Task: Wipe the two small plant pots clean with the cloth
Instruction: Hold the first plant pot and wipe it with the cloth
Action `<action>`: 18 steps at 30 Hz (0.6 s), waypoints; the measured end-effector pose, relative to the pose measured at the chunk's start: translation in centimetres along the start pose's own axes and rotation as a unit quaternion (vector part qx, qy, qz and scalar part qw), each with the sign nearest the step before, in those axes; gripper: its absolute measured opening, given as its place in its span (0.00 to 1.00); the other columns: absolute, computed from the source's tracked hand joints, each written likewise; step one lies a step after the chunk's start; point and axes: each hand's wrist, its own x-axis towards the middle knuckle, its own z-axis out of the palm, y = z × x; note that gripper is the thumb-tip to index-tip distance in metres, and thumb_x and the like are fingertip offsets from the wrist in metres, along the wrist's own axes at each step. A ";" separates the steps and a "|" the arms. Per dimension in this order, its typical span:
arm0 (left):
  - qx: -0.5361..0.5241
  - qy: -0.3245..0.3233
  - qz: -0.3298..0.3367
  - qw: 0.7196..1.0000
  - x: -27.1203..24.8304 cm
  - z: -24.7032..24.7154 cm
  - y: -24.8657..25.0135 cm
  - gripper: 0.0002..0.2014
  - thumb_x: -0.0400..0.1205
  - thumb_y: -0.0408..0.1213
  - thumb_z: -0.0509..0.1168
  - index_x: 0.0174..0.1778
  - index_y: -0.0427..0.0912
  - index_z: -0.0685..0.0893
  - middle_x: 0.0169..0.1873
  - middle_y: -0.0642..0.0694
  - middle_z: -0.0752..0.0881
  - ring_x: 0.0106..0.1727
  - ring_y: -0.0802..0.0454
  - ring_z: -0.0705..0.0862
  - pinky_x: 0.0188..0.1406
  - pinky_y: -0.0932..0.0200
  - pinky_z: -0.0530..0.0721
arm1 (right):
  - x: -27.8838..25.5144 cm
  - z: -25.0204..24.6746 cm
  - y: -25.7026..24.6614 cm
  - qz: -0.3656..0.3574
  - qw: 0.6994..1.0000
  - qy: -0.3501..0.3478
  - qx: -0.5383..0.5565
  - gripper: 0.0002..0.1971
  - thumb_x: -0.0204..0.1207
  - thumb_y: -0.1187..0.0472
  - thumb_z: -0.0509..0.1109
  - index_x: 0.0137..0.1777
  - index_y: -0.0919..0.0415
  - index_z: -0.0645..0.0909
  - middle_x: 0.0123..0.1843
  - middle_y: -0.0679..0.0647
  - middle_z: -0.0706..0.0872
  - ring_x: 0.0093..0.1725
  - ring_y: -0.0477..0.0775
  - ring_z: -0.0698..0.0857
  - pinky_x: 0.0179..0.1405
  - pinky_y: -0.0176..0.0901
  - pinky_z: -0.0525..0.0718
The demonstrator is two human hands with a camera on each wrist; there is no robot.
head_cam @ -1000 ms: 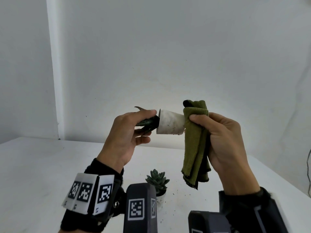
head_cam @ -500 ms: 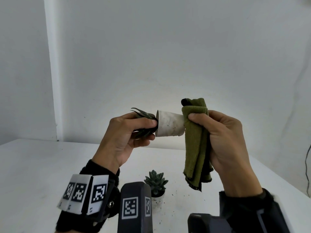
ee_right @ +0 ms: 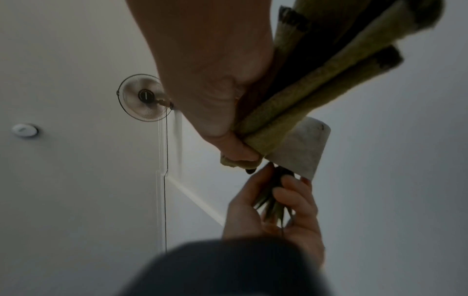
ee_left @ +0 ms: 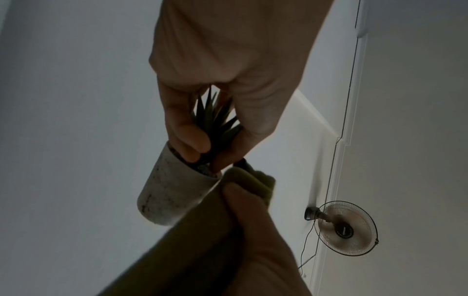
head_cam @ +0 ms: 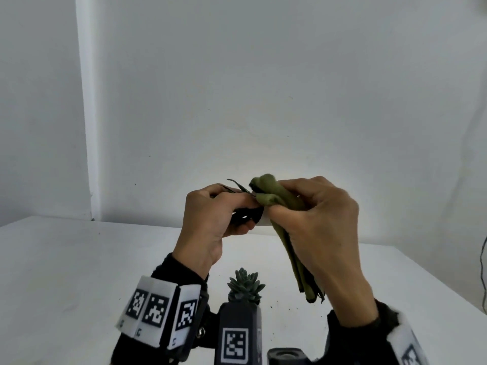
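Above the table my left hand [head_cam: 245,214] pinches the dark spiky plant [ee_left: 215,120] of a small white speckled pot [ee_left: 174,188], holding the pot on its side. My right hand [head_cam: 276,206] grips the folded green cloth [head_cam: 279,198] and presses it round the pot's side. In the head view only a sliver of that pot [head_cam: 264,220] shows between the hands. The right wrist view shows the pot [ee_right: 301,148] under the cloth [ee_right: 316,80]. A second pot with a grey-green succulent [head_cam: 246,285] stands on the table below, its pot hidden behind my wrist camera.
The white table [head_cam: 79,259] stands against a white wall, its right edge running off at the far right. Dark soil crumbs [head_cam: 290,308] lie beside the succulent. A wall fan [ee_left: 344,228] shows in both wrist views.
My right hand has slid the cloth leftward along the pot toward my left hand, so the pot's white side, plain before, is now almost covered.
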 end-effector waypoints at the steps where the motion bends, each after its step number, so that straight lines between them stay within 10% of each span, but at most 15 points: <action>1: -0.001 -0.003 -0.002 1.000 0.0 0.0 0.0 0.06 0.67 0.20 0.73 0.38 0.26 0.85 0.22 0.37 0.84 0.16 0.45 0.79 0.15 0.65 0.76 | -0.1 0.3 0.1 -0.006 1.000 0.001 -0.009 0.13 0.63 0.67 0.77 0.42 0.49 0.91 0.38 0.52 0.85 0.39 0.45 0.81 0.35 0.26 0.76; 18: 0.014 -0.001 -0.014 1.000 0.5 0.0 -0.5 0.10 0.64 0.19 0.74 0.28 0.32 0.80 0.19 0.37 0.81 0.14 0.47 0.76 0.13 0.66 0.72 | 0.6 0.8 3.0 0.067 0.996 0.056 -0.016 0.02 0.68 0.63 0.76 0.37 0.55 0.89 0.36 0.56 0.87 0.39 0.53 0.84 0.36 0.40 0.82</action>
